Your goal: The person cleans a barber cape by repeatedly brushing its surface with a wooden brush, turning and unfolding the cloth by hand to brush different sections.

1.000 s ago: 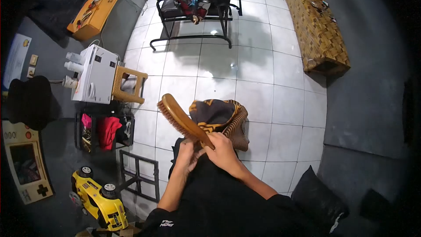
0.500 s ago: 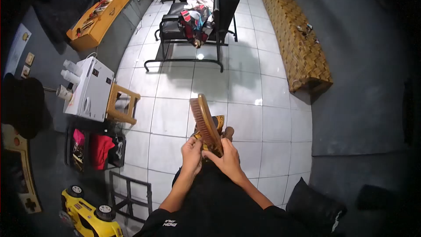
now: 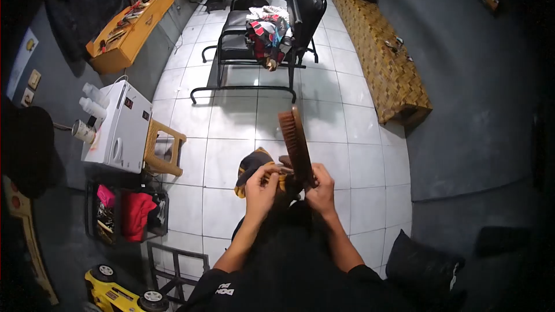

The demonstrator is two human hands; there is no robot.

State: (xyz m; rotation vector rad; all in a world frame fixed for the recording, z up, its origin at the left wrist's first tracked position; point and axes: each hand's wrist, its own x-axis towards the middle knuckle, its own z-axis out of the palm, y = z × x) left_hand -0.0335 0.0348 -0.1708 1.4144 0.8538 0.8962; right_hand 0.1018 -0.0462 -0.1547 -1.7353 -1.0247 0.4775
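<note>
A long wooden brush (image 3: 300, 153) with reddish-brown bristles stands upright in front of my body, its bristles facing left. My right hand (image 3: 321, 189) is closed around its lower end. My left hand (image 3: 261, 189) is beside the brush's lower left side, its fingers bent together near the bristles. Whatever may be between those fingertips is too small to make out. A dark and yellow cloth-like item (image 3: 254, 164) shows behind my left hand. Part of a small brown object (image 3: 285, 161) appears between that hand and the brush; its kind is unclear.
Ahead stands a black chair (image 3: 237, 40) with a heap of clothes (image 3: 269, 32). At left are a white cabinet (image 3: 124, 124), a tan stool (image 3: 165, 147), a black basket (image 3: 118, 211) and a yellow toy car (image 3: 118, 294). A woven bench (image 3: 381, 52) runs along the right wall.
The brush has moved right and turned more upright, with my right hand moving right too. The dark and yellow item now shows further left, behind my left hand. The camera view has shifted slightly.
</note>
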